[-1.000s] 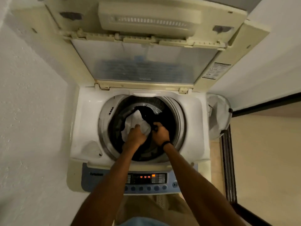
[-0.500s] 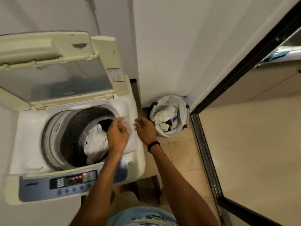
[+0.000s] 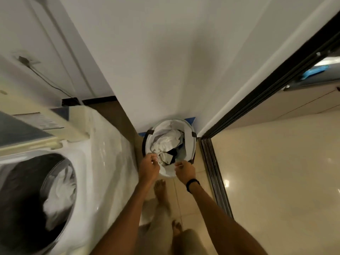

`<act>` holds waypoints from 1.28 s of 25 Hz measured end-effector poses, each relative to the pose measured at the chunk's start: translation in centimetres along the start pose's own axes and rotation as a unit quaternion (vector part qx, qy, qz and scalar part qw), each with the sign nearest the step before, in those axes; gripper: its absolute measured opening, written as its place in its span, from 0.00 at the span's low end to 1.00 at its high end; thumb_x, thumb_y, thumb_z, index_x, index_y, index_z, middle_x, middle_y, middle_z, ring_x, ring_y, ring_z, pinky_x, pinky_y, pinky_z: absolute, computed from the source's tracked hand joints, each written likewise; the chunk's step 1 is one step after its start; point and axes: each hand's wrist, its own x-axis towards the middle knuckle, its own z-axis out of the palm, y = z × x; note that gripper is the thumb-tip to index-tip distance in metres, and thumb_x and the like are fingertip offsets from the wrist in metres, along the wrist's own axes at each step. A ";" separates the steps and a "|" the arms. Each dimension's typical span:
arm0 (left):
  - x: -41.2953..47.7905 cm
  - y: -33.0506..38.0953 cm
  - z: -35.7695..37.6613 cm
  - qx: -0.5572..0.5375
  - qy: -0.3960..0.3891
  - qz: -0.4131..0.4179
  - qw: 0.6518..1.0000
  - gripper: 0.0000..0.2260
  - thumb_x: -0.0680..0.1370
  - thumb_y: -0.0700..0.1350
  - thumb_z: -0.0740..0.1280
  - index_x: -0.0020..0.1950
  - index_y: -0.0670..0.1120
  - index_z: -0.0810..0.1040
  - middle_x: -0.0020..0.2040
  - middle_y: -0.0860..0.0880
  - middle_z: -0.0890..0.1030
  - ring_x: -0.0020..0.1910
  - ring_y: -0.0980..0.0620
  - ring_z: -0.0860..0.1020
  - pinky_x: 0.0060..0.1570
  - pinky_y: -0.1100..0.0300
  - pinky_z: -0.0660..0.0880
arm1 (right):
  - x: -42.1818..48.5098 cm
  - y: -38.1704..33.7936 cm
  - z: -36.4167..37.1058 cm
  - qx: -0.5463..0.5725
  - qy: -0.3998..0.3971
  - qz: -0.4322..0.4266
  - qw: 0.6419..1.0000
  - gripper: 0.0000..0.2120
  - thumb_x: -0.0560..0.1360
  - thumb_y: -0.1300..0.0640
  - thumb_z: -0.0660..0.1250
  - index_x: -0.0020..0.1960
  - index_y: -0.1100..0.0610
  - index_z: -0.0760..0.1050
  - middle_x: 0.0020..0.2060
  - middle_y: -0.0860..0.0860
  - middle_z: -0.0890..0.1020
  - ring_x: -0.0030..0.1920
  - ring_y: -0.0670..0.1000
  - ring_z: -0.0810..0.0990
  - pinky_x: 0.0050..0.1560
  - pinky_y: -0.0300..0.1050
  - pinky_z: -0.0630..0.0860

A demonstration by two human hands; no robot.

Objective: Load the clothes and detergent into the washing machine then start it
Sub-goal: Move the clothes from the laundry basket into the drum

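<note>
Attention is swinging away from the washer [image 3: 103, 144] and onto the basket [image 3: 189, 137]. A second ago we were pushing a white piece and a dark one down into the drum [image 3: 22, 199] with both hands. Half a second ago we were lifting the hands clear of it. Now we are reaching both down to the basket, which is standing on the floor [image 3: 185, 192] against the wall, just beside the washer's right side.

We are reading this as one load delivered and the next being fetched. White cloth [image 3: 60, 192] is lying in the drum, the lid [image 3: 36, 124] is standing open, and more clothes [image 3: 167, 140], mostly white with something dark among them, are waiting in the basket. So loading is looking only partly done, with detergent and the start yet to come.

We are stretching both arms forward and down, bringing the wrists close together at the basket's near rim. The left hand [image 3: 148, 169] is showing its back to us, fingers curling at the edge of the white cloth; whether it is already gripping we cannot tell. The right hand [image 3: 184, 171], wearing a wristband [image 3: 192, 184], is bringing thumb and fingertips together at the rim, touching or pinching white fabric; again we cannot tell which. Neither is lifting anything clear yet.
</note>
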 end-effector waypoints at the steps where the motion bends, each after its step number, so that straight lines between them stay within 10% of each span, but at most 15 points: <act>1: 3.4 -0.6 2.0 0.019 -0.014 0.000 1.000 0.10 0.79 0.37 0.62 0.57 0.44 0.80 0.54 0.45 0.82 0.53 0.46 0.80 0.49 0.58 0.75 | 3.5 0.4 -0.1 -0.029 -0.012 -0.012 0.999 0.11 0.77 0.61 0.61 0.56 0.58 0.79 0.55 0.57 0.82 0.55 0.58 0.80 0.57 0.48 0.77; 8: 24.6 -10.2 16.8 0.122 -0.066 -0.095 0.986 0.14 0.79 0.42 0.64 0.64 0.44 0.76 0.64 0.42 0.79 0.63 0.42 0.76 0.62 0.52 0.73 | 29.9 6.1 5.5 -0.143 -0.006 -0.075 0.987 0.11 0.79 0.62 0.57 0.54 0.63 0.77 0.51 0.62 0.81 0.53 0.63 0.79 0.50 0.50 0.75; 15: 37.1 -20.2 26.9 0.108 -0.016 -0.106 0.988 0.24 0.76 0.44 0.70 0.71 0.45 0.69 0.65 0.38 0.75 0.62 0.38 0.76 0.63 0.43 0.74 | 50.5 11.9 12.2 -0.281 -0.036 -0.166 0.944 0.28 0.80 0.59 0.57 0.78 0.52 0.55 0.78 0.59 0.55 0.77 0.63 0.53 0.76 0.58 0.53; 20: 36.3 -21.2 27.5 0.081 0.009 -0.121 0.989 0.26 0.74 0.41 0.73 0.70 0.45 0.69 0.62 0.38 0.78 0.60 0.39 0.77 0.61 0.41 0.76 | 50.1 12.4 12.9 -0.213 0.012 -0.149 0.966 0.18 0.79 0.57 0.59 0.67 0.61 0.71 0.70 0.60 0.68 0.70 0.62 0.65 0.72 0.55 0.61; 23: 32.7 -17.6 25.5 0.055 0.028 -0.107 0.992 0.34 0.72 0.42 0.75 0.75 0.47 0.63 0.66 0.39 0.75 0.65 0.39 0.75 0.63 0.41 0.75 | 43.4 10.7 10.6 -0.090 0.026 -0.228 0.969 0.15 0.78 0.53 0.57 0.58 0.59 0.75 0.63 0.59 0.74 0.64 0.61 0.70 0.66 0.58 0.67; 28: 26.8 -10.3 21.1 0.111 -0.040 -0.086 0.989 0.46 0.66 0.55 0.78 0.78 0.50 0.59 0.71 0.43 0.71 0.68 0.44 0.72 0.63 0.52 0.72 | 29.5 4.5 2.5 0.337 -0.117 -0.028 0.934 0.11 0.82 0.57 0.56 0.50 0.59 0.76 0.48 0.56 0.81 0.51 0.55 0.79 0.56 0.54 0.77; 32: 20.2 -4.7 16.9 0.023 0.036 -0.046 0.998 0.19 0.73 0.50 0.68 0.59 0.39 0.78 0.56 0.38 0.82 0.56 0.40 0.80 0.59 0.48 0.77 | 20.8 -0.2 -4.9 0.521 -0.195 -0.023 0.831 0.15 0.82 0.59 0.56 0.63 0.65 0.74 0.57 0.62 0.80 0.57 0.60 0.80 0.61 0.55 0.76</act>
